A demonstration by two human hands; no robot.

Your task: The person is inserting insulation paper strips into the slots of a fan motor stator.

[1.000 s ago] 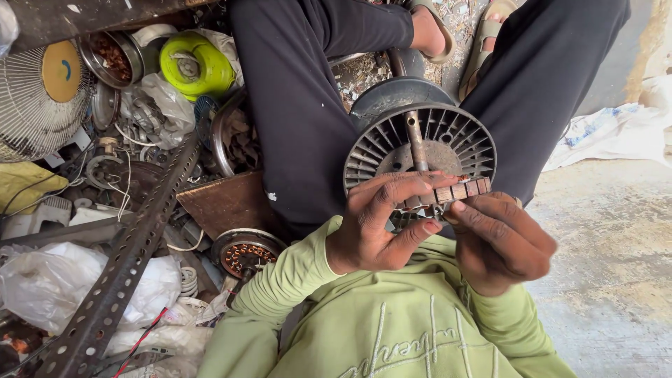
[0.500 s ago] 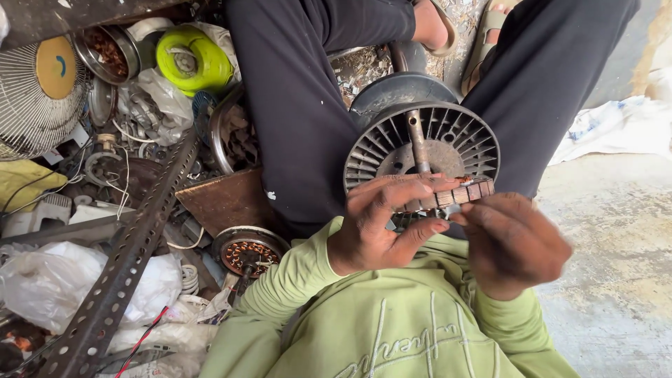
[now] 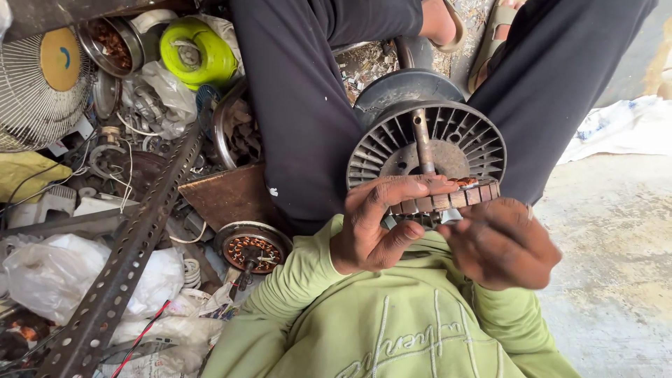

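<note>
Left hand point(image 3: 374, 224) and right hand point(image 3: 500, 245) clamped on near rim of finned motor rotor point(image 3: 427, 150), steel shaft point(image 3: 422, 143) pointing far.

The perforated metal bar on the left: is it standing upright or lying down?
Lying down. The perforated metal bar rests slanted across the scattered parts, one end near the white plastic bags, the other toward the green round housing.

Grey finned motor rotor point(image 3: 427, 143) stands on edge between the knees, steel shaft point(image 3: 422, 148) facing us, slotted copper-wound core point(image 3: 448, 199) across its lower rim.
</note>
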